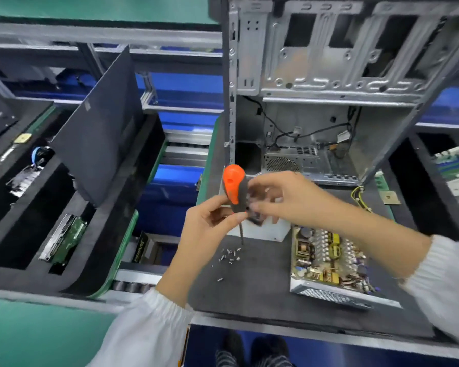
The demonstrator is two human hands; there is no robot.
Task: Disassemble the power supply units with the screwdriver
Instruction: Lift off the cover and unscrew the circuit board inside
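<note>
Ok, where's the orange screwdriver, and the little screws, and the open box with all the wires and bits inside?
screwdriver (233,185): head view, on the orange part of its handle.
screws (231,255): head view, in the middle of the loose pile on the dark mat.
open power supply unit (329,258): head view, on its bare circuit board.

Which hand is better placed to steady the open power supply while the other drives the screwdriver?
Probably right. The right hand is on the side of the open power supply, which lies just below its forearm. The left hand already grips the screwdriver, far from that unit.
</note>
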